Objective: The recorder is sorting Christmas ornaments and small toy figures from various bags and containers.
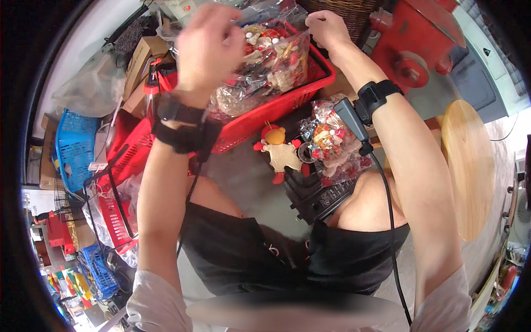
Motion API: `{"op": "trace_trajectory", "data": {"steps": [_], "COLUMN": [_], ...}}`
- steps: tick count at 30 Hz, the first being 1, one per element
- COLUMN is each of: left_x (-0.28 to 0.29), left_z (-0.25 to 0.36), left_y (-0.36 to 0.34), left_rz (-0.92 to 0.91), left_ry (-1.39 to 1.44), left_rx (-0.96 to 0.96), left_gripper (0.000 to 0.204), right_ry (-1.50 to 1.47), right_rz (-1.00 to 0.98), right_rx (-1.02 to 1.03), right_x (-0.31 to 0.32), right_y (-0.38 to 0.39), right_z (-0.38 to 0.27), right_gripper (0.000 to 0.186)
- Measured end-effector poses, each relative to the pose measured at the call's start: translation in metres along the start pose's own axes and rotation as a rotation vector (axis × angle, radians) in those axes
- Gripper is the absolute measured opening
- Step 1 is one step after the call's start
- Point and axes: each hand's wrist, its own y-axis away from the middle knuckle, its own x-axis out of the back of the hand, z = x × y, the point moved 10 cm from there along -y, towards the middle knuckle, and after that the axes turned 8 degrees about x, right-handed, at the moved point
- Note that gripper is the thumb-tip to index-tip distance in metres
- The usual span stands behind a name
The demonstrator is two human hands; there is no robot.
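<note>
A large clear plastic bag (pixel 296 41), filled with small red, cream and gold stuffed ornaments, sits in a red plastic basket (pixel 265 119) in front of me. At the bag's upper right edge, my right hand (pixel 330 33) is closed with the film pinched at its fingertips. My left hand (pixel 212 50) is raised over the bag's left side. Motion blurs it, and its fingers look curled, but whether they hold the film does not show. Below the basket lies a single stuffed doll (pixel 281 152) with a cream body and red feet. Beside it rests a smaller bag of ornaments (pixel 332 135).
A black case-like object (pixel 321 196) lies between my knees. Left stand another red basket (pixel 119 221), a blue basket (pixel 77 149) and cardboard boxes (pixel 145 58). To the right are a red metal machine (pixel 417 39) and a round wooden stool top (pixel 470 171). Cables hang from both wrist straps.
</note>
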Motion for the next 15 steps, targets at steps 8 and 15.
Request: {"op": "trace_trajectory", "data": {"steps": [8, 15], "left_x": [-0.078, -0.242], "left_z": [0.192, 0.132], "left_y": [0.113, 0.255], "left_rz": [-0.789, -0.963], "left_ry": [0.236, 0.195], "left_rx": [-0.403, -0.151], "left_gripper": [0.025, 0.062], "right_ry": [0.045, -0.001], "right_rz": [-0.002, -0.038], "right_rx": [-0.006, 0.007], "right_x": [0.001, -0.06], "right_y": [0.007, 0.001], "right_z": [0.009, -0.018], "right_gripper": [0.029, 0.029]}}
